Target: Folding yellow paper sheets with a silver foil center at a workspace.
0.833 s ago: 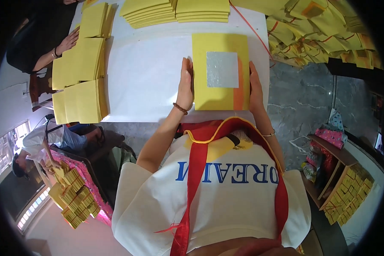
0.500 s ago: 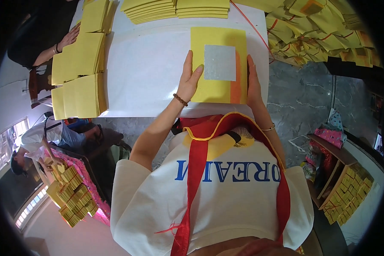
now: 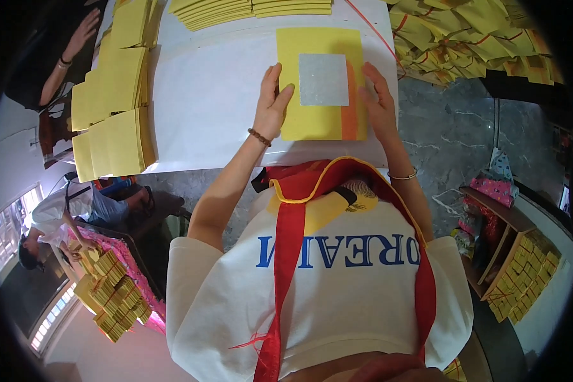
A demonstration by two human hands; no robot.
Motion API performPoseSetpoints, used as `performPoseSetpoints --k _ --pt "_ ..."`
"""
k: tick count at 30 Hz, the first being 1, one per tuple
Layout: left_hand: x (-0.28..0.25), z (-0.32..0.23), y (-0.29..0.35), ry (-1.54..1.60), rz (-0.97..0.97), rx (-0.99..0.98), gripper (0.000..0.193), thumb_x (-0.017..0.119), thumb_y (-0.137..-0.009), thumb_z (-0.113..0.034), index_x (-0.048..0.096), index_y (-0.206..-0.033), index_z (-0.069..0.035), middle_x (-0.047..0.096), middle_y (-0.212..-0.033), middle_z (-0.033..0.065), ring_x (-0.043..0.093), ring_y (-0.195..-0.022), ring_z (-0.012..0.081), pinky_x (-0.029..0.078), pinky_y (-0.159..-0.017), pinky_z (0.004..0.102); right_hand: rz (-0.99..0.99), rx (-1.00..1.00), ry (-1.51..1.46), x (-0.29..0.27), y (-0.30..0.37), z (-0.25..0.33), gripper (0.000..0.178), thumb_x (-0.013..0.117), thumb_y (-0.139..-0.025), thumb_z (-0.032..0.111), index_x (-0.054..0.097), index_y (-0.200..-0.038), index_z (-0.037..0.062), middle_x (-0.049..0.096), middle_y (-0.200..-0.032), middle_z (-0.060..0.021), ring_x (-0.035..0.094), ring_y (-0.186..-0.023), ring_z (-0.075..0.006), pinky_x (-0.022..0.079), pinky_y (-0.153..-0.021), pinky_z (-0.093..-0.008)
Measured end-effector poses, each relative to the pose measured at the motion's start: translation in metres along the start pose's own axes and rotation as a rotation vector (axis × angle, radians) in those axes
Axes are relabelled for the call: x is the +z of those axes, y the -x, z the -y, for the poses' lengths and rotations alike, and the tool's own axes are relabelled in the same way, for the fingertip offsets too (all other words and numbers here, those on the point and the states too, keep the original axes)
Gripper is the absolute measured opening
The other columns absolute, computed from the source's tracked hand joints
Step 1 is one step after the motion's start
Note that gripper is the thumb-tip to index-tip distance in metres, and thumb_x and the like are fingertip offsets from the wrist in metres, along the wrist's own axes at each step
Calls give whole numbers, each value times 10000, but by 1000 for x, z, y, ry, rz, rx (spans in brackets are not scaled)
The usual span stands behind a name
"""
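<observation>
In front of me on the white table lies a yellow sheet of joss paper [image 3: 321, 124], apparently the top of a stack, with a silver-grey square and an orange strip on its face. My left hand [image 3: 273, 105] is at its left edge, fingers stretched forward and thumb apart, touching or very near it. On the other side my right hand [image 3: 379, 105] is open beside the right edge, its palm turned inward and fingers slightly blurred. A narrow gap seems to show between that hand and the paper.
Stacks of yellow paper line the table's [image 3: 210, 114] left side [image 3: 118, 143] and far edge [image 3: 216, 11]. Many tied yellow bundles [image 3: 465, 38] lie at the far right. A co-worker's hand [image 3: 83, 33] is beyond the left stacks; another person [image 3: 60, 213] sits lower left by more bundles.
My right hand has turned and eased outward from the paper's edge; the left stays by its side. The co-worker's hand at the far left has lifted off the yellow stacks. The view has shifted slightly.
</observation>
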State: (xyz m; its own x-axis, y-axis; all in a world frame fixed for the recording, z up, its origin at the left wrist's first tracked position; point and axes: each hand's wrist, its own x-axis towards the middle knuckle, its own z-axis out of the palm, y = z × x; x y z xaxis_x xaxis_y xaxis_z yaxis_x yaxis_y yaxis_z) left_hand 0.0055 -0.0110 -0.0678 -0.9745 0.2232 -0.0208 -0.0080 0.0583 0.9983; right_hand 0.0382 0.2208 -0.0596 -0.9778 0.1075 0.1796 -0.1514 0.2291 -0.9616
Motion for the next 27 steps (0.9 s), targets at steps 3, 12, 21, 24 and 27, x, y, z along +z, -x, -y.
performPoseSetpoints --k 3,12,21,24,27 --pt "-9 -24 12 -462 -18 189 437 545 -860 -210 464 -1268 -76 317 -1369 204 283 -1275 350 226 -1044 405 64 -18 204 -6 2 6 363 591 -817 101 542 -1173 50 476 -1270 -118 349 -1265 -235 279 -1039 -333" --pt "10 -42 33 -941 436 700 522 726 -635 -229 560 -1123 -144 478 -1222 67 433 -1122 240 327 -900 396 -57 273 -372 0 10 5 321 492 -894 83 517 -1213 56 493 -1258 -45 514 -1033 -110 392 -910 -254" --pt "11 -41 32 -928 427 680 457 724 -628 -177 583 -1061 -142 512 -1159 52 470 -1046 229 359 -852 372 -82 176 -234 -5 19 -11 303 530 -868 73 539 -1168 28 567 -1145 -41 523 -1002 -98 400 -881 -240" --pt "8 -42 31 -892 439 657 393 714 -658 -176 596 -1030 -132 526 -1124 44 493 -977 224 386 -804 355 -40 113 -92 -5 23 -17 305 539 -865 76 541 -1165 22 574 -1128 -41 529 -984 -93 409 -863 -231" --pt "4 -45 23 -817 473 658 290 692 -707 -169 614 -980 -108 556 -1041 49 521 -896 221 416 -740 335 16 245 -146 -6 28 -14 294 531 -874 79 541 -1161 16 575 -1128 -48 531 -978 -94 413 -860 -227"
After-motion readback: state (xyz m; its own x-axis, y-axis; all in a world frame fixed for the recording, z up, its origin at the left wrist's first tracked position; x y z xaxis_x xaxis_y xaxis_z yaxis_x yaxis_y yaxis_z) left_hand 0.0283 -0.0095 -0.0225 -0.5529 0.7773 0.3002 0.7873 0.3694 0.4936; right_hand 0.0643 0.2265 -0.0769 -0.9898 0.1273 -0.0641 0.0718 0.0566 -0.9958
